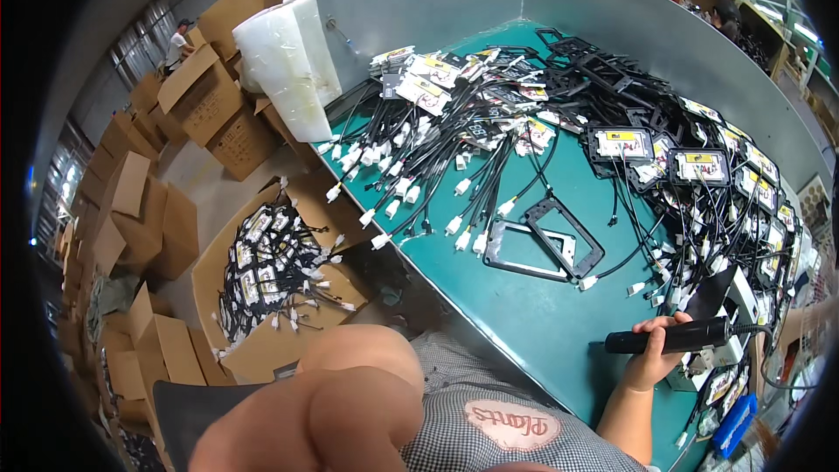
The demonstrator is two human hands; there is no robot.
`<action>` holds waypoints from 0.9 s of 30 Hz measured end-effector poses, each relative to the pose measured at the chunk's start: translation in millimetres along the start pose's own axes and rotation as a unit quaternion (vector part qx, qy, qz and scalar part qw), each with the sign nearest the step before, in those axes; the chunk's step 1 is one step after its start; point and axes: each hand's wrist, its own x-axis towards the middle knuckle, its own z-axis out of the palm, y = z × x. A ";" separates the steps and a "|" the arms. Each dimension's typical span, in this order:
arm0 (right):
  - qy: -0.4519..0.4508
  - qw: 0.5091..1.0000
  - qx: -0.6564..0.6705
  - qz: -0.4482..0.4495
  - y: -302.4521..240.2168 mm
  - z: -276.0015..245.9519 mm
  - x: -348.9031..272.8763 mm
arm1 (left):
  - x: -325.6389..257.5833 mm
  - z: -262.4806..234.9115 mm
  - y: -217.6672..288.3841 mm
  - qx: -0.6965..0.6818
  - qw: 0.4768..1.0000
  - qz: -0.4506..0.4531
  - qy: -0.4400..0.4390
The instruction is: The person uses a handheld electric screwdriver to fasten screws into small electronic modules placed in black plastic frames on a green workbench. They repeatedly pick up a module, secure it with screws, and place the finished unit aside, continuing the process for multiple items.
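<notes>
My right hand (645, 365) is wrapped round a black electric screwdriver (701, 335), held level above the green bench top (542, 323). Its tip points left, and a cord leaves its right end. Large and close at the lower edge is bare skin of my left hand or arm (350, 402); no separate fingers can be made out. A black rectangular frame (577, 249) lies slanted across a silver-faced rectangular frame (516, 269) on the bench. A white plug (587, 282) on a black cable rests by their corner.
Labelled modules with cables (428, 87) are heaped at the back left, black frames (603, 70) behind, assembled units (699, 166) along the right. A metal wall (419, 4) rims the bench. A blue bin (734, 426) stands low right; an open carton (350, 275) holds finished-looking units at left.
</notes>
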 end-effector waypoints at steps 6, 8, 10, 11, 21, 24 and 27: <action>0.009 1.000 -0.010 0.001 -0.7 -3.9 0.2 | 5.6 -4.5 10.8 0.007 0.995 -0.058 -0.076; 0.035 0.999 -0.009 0.008 0.2 -8.2 -0.5 | 1.8 -9.7 7.5 -0.016 0.993 -0.066 -0.099; 0.076 0.996 0.010 0.055 1.5 -11.4 -2.6 | 1.8 -9.3 -1.0 -0.046 0.988 -0.083 -0.119; 0.073 0.995 0.022 0.062 2.7 -8.2 -0.3 | 3.8 -8.3 -9.9 -0.064 0.987 -0.076 -0.128; 0.026 0.997 0.043 0.051 -1.8 -5.5 3.5 | -18.3 12.8 -67.7 -0.148 0.959 -0.209 -0.117; 0.016 0.998 0.031 0.048 -1.3 -10.1 3.4 | -19.1 12.8 -94.0 -0.149 0.947 -0.238 -0.155; 0.001 0.997 0.051 0.050 0.7 -7.8 4.2 | -20.6 -9.7 -127.9 -0.019 0.935 -0.273 -0.227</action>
